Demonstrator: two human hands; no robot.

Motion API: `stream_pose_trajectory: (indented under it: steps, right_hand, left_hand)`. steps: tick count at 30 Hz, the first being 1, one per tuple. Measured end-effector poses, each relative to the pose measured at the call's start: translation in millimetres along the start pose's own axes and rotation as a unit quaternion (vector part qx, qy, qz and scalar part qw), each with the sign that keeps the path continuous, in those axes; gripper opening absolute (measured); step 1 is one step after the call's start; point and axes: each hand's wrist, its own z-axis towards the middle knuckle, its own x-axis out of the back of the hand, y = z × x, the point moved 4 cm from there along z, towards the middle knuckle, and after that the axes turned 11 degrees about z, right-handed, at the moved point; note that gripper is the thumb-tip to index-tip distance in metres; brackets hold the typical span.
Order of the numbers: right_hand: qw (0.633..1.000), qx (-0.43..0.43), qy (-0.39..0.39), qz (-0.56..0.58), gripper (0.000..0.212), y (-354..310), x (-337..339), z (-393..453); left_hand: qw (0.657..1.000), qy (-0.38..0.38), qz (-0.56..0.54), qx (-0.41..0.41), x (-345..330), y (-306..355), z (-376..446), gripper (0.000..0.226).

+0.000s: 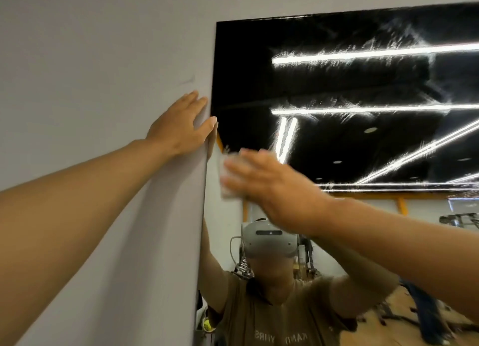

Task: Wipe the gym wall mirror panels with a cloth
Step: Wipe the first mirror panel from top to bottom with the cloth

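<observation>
A white cloth point(228, 176) lies flat against the wall mirror point(337, 86) near its left edge, pressed by the blurred right hand point(264, 187) with fingers straight. The left hand point(178, 130) rests open, fingers spread, on the grey wall point(103, 60) beside the mirror's edge.

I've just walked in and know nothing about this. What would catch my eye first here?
Probably the big wall mirror, its dark upper half streaked with smears around bright reflected ceiling lights. In front of it the right hand presses a pale cloth flat against the glass near its left edge, while the left hand rests open on the grey wall beside it.
</observation>
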Motion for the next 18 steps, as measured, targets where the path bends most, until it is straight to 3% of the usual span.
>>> stream_pose_trajectory:
  steps: [3, 5, 8, 11, 14, 18]
  right_hand:
    - [0.978, 0.099, -0.178, 0.034, 0.071, -34, -25, -22]
    - [0.964, 0.142, -0.224, 0.021, 0.073, -38, -28, -24]
    - [0.977, 0.117, -0.179, 0.003, 0.071, -19, -23, -4]
    - [0.998, -0.011, -0.063, -0.024, 0.066, 11, -4, 31]
    - [0.992, -0.124, 0.024, -0.018, 0.051, 31, 11, 52]
    - [0.991, -0.133, 0.031, -0.001, 0.053, 13, -4, 37]
  left_hand:
    - [1.0, -0.008, 0.003, -0.022, -1, -5, -1, 0.064]
    - [0.999, -0.012, 0.002, -0.03, -2, -6, -2, 0.064]
    - [0.999, -0.01, -0.007, -0.035, -2, -8, -4, 0.063]
    - [0.999, -0.007, -0.02, -0.042, -3, -11, -3, 0.063]
    - [0.998, -0.007, -0.032, -0.054, -2, -13, -5, 0.062]
    - [0.998, 0.036, -0.042, -0.042, -2, -19, -27, 0.054]
